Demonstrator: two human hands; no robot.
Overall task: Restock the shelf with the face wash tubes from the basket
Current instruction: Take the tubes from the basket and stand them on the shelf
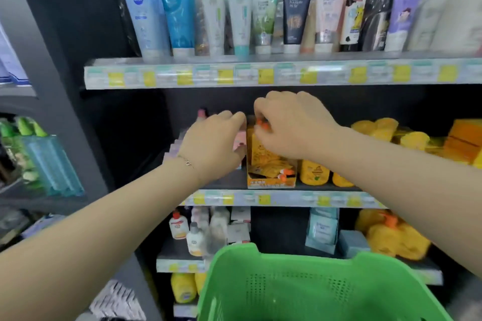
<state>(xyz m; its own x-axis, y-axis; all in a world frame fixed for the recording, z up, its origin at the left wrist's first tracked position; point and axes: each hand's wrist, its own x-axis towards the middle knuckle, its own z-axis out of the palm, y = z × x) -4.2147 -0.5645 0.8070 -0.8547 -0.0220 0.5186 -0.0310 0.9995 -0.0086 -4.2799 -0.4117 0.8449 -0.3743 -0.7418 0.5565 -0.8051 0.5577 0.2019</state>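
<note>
- The face wash tubes (296, 15) stood on their caps in one row on the top shelf (260, 60). They were soft, flattened plastic, wider at the crimped upper end, and at least eight could be counted (pale blue, deep blue, two white, green, navy, pink, one with a cartoon print).
- To the right of that row stood a lilac bottle (404, 15) and tall white pump bottles (448, 8), blurred.
- One green basket (234, 249) sat lowest in the view. It was hard moulded plastic with rounded corners and patches of small perforations in its wall.
- Both hands reached into the middle shelf (260, 199), whose front strip carried glossy yellow and pale tags.
- The right hand (292, 128) had a closed grip, its curled fingertips pinching an orange-capped pouch (261, 122) at the top of a yellow cardboard display box (260, 154).
- Two more orange caps showed low in that box.
- The left hand (214, 143) lay just beside the box, against a pink pack (240, 142). Its fingers were hidden behind the back of the hand, so I cannot tell whether its grip was open or closed.
- A thin chain bracelet (186, 161) circled the left wrist.
- Two squat yellow bottles (314, 172) stood right of the box, and puffy yellow mesh sponges (378, 128) were heaped farther right.
</note>
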